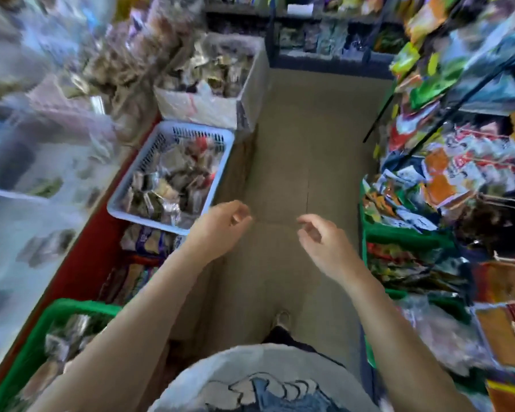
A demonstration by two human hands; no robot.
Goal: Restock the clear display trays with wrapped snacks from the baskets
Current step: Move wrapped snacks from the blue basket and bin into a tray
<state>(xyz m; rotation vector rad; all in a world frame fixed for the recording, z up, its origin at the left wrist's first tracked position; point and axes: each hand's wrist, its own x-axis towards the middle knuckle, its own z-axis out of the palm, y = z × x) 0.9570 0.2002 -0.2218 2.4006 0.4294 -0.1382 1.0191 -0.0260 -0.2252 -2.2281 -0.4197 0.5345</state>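
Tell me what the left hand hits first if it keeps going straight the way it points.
Probably nothing close: the left hand points up the aisle over bare floor, just right of the white basket. Depth is unclear.

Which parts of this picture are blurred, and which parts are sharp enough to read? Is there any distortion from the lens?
Head view: the clear display trays at the left edge smear badly; the packets on the right shelves are streaked too. The white basket, left hand and right hand are sharper, both empty with loosely curled fingers. The wide lens bends the shelves outward near the edges.
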